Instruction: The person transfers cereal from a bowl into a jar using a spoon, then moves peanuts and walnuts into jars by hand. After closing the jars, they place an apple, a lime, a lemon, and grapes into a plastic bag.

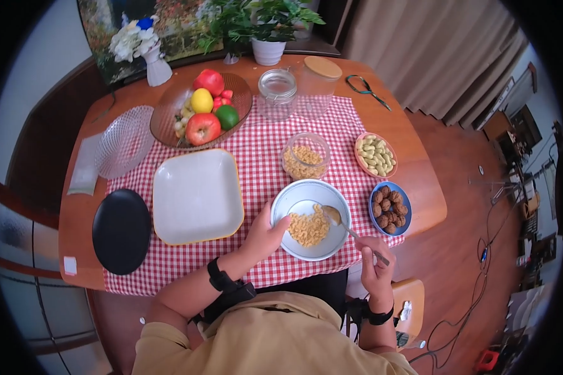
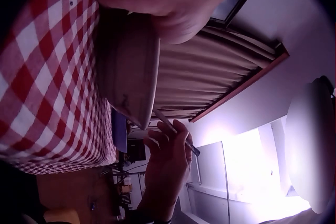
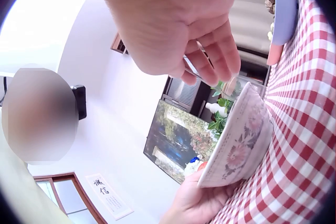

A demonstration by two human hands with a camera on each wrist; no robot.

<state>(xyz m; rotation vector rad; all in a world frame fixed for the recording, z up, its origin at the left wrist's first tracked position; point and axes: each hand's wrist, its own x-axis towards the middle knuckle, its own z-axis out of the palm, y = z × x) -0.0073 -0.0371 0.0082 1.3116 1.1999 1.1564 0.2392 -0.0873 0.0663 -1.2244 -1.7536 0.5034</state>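
Note:
A white bowl [image 1: 311, 251] with a blue rim holds small tan pieces [image 1: 308, 230] in the head view. The left hand [image 1: 266, 234] grips its left side, thumb over the rim. Between the fingers of the right hand [image 1: 376, 269] is the handle of a metal spoon [image 1: 356, 235], whose head lies in the bowl at the edge of the pieces. In the left wrist view the right hand [image 2: 167, 161] pinches the spoon beyond the bowl [image 2: 128, 72]. The right wrist view shows the floral outside of the bowl [image 3: 239, 148] and the left hand [image 3: 197, 200] against it.
Behind the bowl stands a jar of similar pieces [image 1: 305, 164]. Peanuts [image 1: 375, 156] and walnuts [image 1: 389, 209] sit in dishes to the right. Leftward are a white square dish [image 1: 197, 197], a black plate [image 1: 122, 231] and a fruit bowl [image 1: 162, 119]. Two glass jars [image 1: 277, 100] stand farther back.

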